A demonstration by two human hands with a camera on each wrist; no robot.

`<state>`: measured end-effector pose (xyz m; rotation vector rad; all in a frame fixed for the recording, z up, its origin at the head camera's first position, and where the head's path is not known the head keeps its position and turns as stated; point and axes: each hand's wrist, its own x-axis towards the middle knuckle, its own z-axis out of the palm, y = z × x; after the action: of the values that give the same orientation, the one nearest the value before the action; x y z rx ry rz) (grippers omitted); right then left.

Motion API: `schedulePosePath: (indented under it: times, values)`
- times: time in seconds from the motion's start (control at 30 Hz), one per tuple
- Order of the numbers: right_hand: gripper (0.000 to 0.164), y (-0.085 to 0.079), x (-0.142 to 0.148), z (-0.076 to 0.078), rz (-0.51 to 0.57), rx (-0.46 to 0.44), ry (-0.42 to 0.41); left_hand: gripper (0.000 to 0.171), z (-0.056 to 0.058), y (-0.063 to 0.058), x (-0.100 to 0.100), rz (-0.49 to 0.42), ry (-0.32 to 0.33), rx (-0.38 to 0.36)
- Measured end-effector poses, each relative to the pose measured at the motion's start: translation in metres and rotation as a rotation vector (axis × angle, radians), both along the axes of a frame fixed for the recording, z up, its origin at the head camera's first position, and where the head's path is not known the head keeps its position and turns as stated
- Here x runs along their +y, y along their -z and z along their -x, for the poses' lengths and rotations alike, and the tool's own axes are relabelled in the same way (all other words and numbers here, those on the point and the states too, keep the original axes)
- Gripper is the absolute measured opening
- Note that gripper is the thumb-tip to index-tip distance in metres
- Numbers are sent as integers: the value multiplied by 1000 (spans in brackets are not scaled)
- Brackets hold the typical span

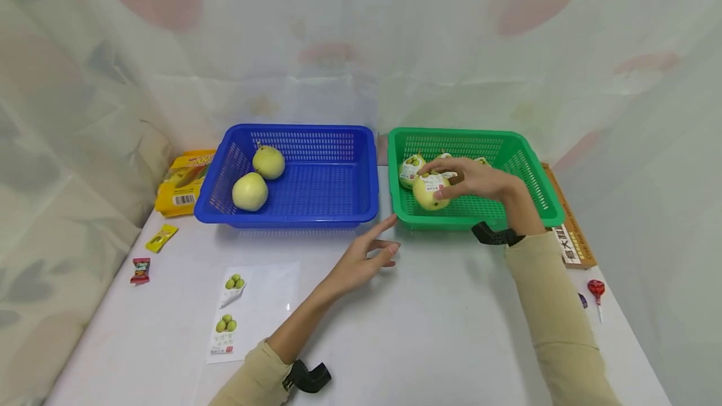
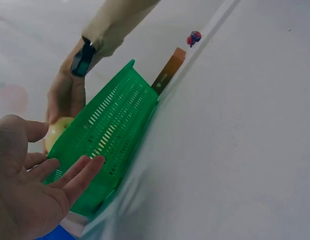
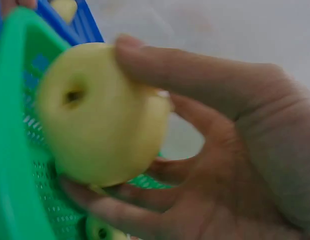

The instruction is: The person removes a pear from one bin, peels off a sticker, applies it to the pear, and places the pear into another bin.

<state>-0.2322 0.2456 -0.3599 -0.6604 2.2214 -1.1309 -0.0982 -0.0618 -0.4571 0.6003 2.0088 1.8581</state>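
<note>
My right hand grips a yellow-green pear between thumb and fingers, at the left front part of the green basket. A white printed label shows on that pear in the head view. Behind it, other labelled pears lie in the same basket, partly covered by the hand. My left hand is held in front of the gap between the baskets, its fingers loosely extended and nothing held. Its index fingertip is near the green basket's front left corner; whether it touches cannot be told.
Left of the green basket stands a blue basket with two pears. A label sheet with printed pears lies in front. Yellow packaging and small wrapped sweets are at left; a brown box and a red lollipop at right.
</note>
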Motion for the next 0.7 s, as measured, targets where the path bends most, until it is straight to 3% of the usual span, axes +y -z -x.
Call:
schedulePosePath:
  times: [0.23,0.4,0.57,0.7]
  values:
    - [59,22,-5,23,-60,-217,-55,66,0,0,-1,-16,-2,-1]
    - [63,29,-13,25,-77,-326,-16,65,-1,0,-1,-27,9,1]
    - [63,33,-19,23,-87,-360,-19,65,-1,-1,0,-36,14,5]
    - [62,35,-21,20,-104,-329,-14,65,-1,-1,2,-36,16,8]
